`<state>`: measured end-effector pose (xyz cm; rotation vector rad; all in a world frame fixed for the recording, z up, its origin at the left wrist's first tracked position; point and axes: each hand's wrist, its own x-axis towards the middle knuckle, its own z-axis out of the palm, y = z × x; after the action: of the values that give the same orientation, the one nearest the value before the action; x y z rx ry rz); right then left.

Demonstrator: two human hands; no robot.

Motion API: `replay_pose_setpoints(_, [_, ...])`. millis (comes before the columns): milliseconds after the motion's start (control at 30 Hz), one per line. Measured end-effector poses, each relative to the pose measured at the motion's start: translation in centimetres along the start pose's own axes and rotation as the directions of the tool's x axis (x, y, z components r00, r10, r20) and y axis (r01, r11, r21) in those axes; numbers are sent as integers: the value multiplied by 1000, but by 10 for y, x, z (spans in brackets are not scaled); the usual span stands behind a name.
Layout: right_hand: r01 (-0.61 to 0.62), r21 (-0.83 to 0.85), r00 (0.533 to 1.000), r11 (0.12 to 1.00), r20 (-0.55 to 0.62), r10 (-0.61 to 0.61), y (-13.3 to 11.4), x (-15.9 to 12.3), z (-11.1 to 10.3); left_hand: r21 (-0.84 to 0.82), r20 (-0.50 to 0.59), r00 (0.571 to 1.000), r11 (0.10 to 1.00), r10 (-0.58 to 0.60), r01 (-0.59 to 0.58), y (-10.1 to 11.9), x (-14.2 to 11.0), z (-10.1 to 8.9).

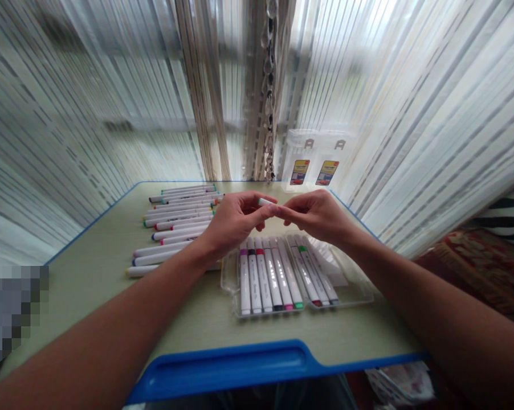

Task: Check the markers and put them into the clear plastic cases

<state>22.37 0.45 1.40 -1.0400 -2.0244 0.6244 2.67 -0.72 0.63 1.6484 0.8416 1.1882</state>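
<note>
Left hand and right hand, curled inward, pinched a marker, clear case below; moving it likely required one's release.

Pale daylight filters through the string curtain, brightest at upper right, leaving the arms and the near worktop dimmer. The wide lens stretches the edges; lettering on the markers is soft, and a lower-left patch is pixelated.

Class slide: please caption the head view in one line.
Left hand and right hand meet at a white marker; a partly filled case and loose markers lie on the table.
</note>
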Motion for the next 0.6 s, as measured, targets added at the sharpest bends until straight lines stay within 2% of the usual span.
replay_pose_setpoints(167, [-95,141,994,986,64,86,-5,1,0,-143,-60,998,990,-5,-3,1,2,1])
replay_pose_setpoints(300, [-175,313,982,934,121,143,-5,1,0,-255,-148,988,967,-34,-5,0,7,-5])
replay_pose_setpoints(433, [-214,458,974,863,170,151,1,2,-1,-322,-227,972,947,-66,-11,-2,11,-13])
replay_pose_setpoints(600, [-241,590,965,771,228,128,8,3,-1,-359,-271,960,933,-75,-29,-4,14,-19])
